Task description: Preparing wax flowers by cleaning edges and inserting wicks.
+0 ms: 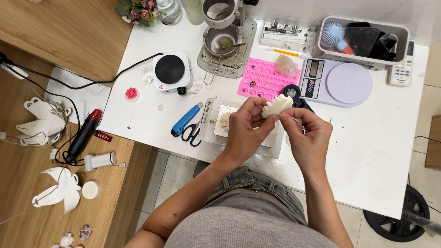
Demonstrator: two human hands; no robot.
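The left hand (245, 128) and the right hand (307, 133) are raised together above the front part of a white work table (367, 151), and both pinch one cream-white flower-shaped wax piece with scalloped petals (276, 105) between thumb and fingertips, the left from its left side and the right from below and right. Under the hands lies a flat grey-white cutting board (220, 117), and on it a second small cream flower piece (225, 121) is partly hidden by the left wrist. Just left of the board there are a blue utility knife (186, 119) and black scissors (192, 133). Farther back on the table stand a small white electric hot plate with a black round top (170, 71), a metal melting pot with a long handle (223, 43), a pink silicone mould mat (264, 80) and a lavender digital kitchen scale (337, 82); a clear plastic storage box (363, 41) is at the back right corner. A small black round object (291, 92) sits behind the held flower; it may be a tape measure, but the view is not clear enough. To the left, a lower wooden bench (55, 193) carries a black and red heat gun (82, 135) and white petal-shaped pieces (57, 188). The floor below is of pale tiles (161, 183).
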